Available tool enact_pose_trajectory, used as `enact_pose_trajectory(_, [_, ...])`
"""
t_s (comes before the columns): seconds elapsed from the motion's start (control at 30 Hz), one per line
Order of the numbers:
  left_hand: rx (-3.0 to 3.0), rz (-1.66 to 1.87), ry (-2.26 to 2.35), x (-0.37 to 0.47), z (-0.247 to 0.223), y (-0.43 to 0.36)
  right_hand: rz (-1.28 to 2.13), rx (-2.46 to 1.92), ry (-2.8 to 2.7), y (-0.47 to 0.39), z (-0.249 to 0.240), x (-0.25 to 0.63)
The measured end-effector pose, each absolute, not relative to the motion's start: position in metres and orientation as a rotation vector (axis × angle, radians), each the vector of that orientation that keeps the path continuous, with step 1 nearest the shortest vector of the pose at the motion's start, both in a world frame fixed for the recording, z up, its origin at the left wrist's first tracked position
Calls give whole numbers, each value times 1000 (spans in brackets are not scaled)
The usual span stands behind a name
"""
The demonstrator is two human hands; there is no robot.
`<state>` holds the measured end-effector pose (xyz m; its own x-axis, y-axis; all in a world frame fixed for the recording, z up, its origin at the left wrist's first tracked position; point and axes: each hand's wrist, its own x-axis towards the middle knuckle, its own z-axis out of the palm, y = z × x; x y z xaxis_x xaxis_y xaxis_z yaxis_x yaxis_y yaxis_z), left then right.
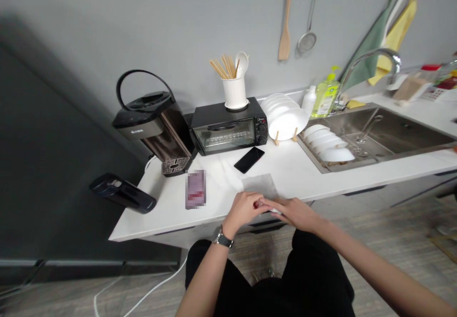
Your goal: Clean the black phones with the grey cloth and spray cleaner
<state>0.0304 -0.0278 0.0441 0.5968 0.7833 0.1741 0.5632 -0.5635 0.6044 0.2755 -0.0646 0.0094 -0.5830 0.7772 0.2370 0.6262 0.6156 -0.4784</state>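
Observation:
My left hand [246,207], with a watch on its wrist, is closed at the counter's front edge. A small dark-red bit [256,204] shows at its fingertips, too small to name. My right hand [296,212] meets it from the right, its fingers pinched together against the left fingertips. Under the right fingers a small whitish piece [276,211] peeks out; its kind is unclear. Just behind both hands lies a grey translucent sheet [260,184]. Farther back is a black phone [249,160], and to the left a blurred purple packet [195,189].
A black toaster oven [228,129] carries a white holder [234,93] with chopsticks. On its left stand a water dispenser [160,131] and a dark bottle-like object [123,193] at the counter's edge. To the right are racked plates [287,124] and a sink [421,138] with bowls.

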Motion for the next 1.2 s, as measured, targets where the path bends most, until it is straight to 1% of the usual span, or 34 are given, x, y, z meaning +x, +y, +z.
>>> enact_pose_trajectory(0.13, [2370, 484, 1001, 46, 53, -30, 569, -1101, -2373, -76, 7, 279])
enact_pose_trajectory(0.3, [2336, 450, 960, 53, 57, -27, 618, -1068, -2375, -76, 11, 282])
enact_pose_trajectory(0.47, [2274, 558, 957, 64, 64, -22, 602, -1026, -2306, -67, 13, 275])
enact_pose_trajectory(0.63, [2193, 747, 1194, 52, 59, -4, 504, -1181, -2065, -21, 15, 290])
enact_pose_trajectory(0.77, [2084, 971, 1469, 24, 29, 0, 377, -1286, -1826, 37, 7, 323])
enact_pose_trajectory(0.9, [2003, 1104, 1538, 11, 4, -2, 352, -1208, -1697, 91, -9, 347])
enact_pose_trajectory(1.07, [2095, 1061, 1541, 16, 4, -8, 370, -1249, -1526, 135, -22, 360])
enact_pose_trajectory(1.13, [2130, 1062, 1542, 17, 6, -10, 343, -1292, -1471, 136, -26, 364])
enact_pose_trajectory(1.2, [2131, 1107, 1560, 16, 8, -11, 243, -1348, -1381, 124, -35, 367])
